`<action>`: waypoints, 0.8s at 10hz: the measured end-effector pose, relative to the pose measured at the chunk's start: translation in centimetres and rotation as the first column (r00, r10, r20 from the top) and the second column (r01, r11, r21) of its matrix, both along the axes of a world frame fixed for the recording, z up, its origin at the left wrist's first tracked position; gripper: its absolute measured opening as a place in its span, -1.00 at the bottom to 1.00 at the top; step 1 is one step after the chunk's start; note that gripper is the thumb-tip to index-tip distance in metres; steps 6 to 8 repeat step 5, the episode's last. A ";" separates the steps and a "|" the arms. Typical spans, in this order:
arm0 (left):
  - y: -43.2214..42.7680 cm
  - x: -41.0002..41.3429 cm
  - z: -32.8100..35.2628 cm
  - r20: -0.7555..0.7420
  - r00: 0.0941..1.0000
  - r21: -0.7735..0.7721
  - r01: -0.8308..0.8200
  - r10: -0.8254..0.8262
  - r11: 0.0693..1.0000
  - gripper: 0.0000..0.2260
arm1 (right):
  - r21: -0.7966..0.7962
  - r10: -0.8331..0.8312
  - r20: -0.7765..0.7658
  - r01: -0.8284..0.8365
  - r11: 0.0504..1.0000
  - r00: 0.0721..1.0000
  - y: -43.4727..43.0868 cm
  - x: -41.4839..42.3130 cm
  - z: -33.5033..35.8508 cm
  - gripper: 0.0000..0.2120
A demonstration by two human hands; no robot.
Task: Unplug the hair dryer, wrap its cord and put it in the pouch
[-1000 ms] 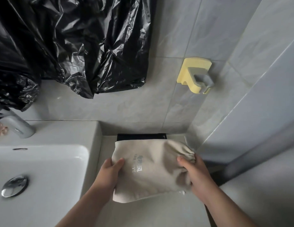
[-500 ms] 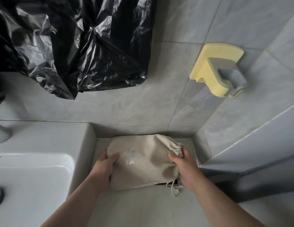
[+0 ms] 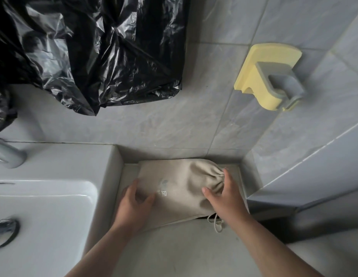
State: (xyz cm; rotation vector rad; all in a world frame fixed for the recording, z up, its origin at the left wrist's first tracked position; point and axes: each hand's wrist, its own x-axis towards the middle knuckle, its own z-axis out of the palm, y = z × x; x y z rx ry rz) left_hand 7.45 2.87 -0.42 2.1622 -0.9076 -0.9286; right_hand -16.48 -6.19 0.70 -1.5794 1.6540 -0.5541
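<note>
Head view: your left hand (image 3: 134,202) rests loose-fingered on the beige pouch (image 3: 180,188); your right hand (image 3: 224,196) lies spread over its cinched neck.

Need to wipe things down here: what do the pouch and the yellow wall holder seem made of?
Pouch: beige woven cloth, perhaps cotton canvas, matte; it puckers into soft folds at its mouth. Yellow wall holder: probably moulded plastic, smooth, with rounded edges and a grey insert.
</note>
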 end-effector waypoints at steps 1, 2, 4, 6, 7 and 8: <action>0.2 0.6 1.1 0.078 0.991 0.051 0.104 -0.108 0.993 -0.33 | 0.011 0.050 -0.034 -0.050 0.999 0.998 0.1 -0.2 0.5 -0.15; 0.2 1.1 1.8 0.142 0.941 0.184 0.279 -0.306 0.942 -0.35 | 0.022 0.076 -0.086 -0.074 0.997 0.993 0.3 -0.6 1.8 -0.25; 0.2 2.2 2.1 0.231 0.883 0.265 0.347 -0.409 0.900 -0.32 | -0.115 0.227 -0.012 -0.227 0.967 0.974 2.7 -0.8 9.8 -0.68; 0.2 2.8 2.0 0.254 0.865 0.286 0.361 -0.433 0.888 -0.28 | -0.214 0.265 0.340 -0.200 0.956 0.902 5.7 -2.1 18.8 -0.82; 0.2 2.8 2.0 0.254 0.865 0.286 0.361 -0.433 0.888 -0.28 | -0.214 0.265 0.340 -0.200 0.956 0.902 5.7 -2.1 18.8 -0.82; 0.2 2.8 2.0 0.254 0.865 0.286 0.361 -0.433 0.888 -0.28 | -0.214 0.265 0.340 -0.200 0.956 0.902 5.7 -2.1 18.8 -0.82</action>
